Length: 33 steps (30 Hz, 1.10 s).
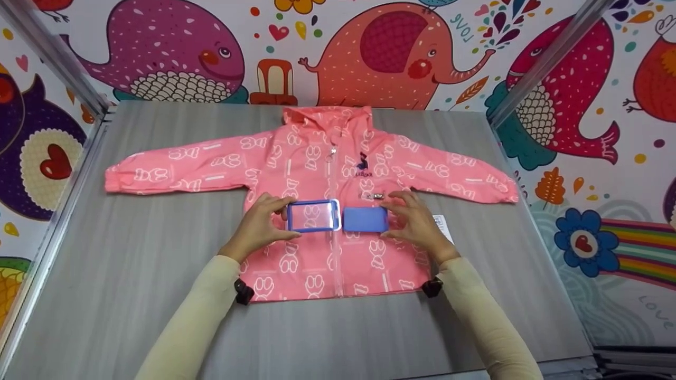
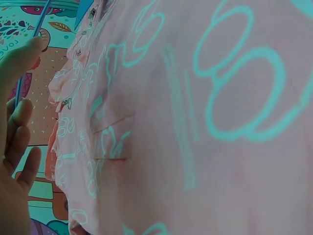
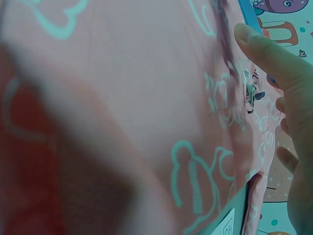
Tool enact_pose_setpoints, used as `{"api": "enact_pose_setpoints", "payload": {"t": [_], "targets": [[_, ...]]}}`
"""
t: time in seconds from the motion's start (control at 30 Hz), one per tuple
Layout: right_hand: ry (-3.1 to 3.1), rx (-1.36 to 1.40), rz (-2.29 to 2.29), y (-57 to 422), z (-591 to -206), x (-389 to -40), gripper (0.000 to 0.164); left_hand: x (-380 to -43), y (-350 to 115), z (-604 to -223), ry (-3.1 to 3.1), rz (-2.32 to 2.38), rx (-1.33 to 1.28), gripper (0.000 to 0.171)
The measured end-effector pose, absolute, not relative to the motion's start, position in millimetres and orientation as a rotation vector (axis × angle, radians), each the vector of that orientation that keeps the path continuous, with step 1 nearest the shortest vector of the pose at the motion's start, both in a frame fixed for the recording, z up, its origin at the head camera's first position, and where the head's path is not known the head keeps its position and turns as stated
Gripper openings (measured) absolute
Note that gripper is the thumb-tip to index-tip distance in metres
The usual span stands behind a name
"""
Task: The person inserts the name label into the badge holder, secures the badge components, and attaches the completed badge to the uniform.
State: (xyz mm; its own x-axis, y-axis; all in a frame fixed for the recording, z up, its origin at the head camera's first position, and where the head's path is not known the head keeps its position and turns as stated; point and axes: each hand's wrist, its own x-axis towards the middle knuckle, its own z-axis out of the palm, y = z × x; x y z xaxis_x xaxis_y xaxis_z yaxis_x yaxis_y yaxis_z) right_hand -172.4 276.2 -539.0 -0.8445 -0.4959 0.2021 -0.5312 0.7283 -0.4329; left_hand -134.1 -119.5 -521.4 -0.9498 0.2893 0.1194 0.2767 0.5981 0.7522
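Note:
A clear badge holder with a blue frame (image 1: 312, 216) is pinched at its left edge between the thumb and fingers of my left hand (image 1: 260, 224). My right hand (image 1: 418, 224) grips a flat blue rectangular piece (image 1: 365, 219) by its right side. The two pieces face each other with a narrow gap between them, over the front of a pink jacket (image 1: 301, 264). In the left wrist view, only a thin blue edge of the holder (image 2: 19, 90) shows by the fingers. A blue edge of the flat piece (image 3: 249, 17) appears beyond my right thumb in the right wrist view.
The jacket lies face up with both sleeves spread, its hood toward the back wall. A zipper pull (image 1: 332, 152) hangs near the collar. By the right hand, a white tag (image 1: 441, 226) sticks out. Patterned panels (image 1: 391, 58) and metal posts (image 1: 554, 60) border the grey table (image 1: 338, 338).

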Motion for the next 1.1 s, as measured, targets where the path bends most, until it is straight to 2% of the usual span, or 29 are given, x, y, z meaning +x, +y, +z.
{"api": "enact_pose_setpoints", "payload": {"t": [1.1], "targets": [[-3.061, 0.785, 0.629, 278.3, -535.5, -177.6, 0.086, -134.1, -113.5, -524.9, 2.793, 1.285, 0.513, 0.076]]}}
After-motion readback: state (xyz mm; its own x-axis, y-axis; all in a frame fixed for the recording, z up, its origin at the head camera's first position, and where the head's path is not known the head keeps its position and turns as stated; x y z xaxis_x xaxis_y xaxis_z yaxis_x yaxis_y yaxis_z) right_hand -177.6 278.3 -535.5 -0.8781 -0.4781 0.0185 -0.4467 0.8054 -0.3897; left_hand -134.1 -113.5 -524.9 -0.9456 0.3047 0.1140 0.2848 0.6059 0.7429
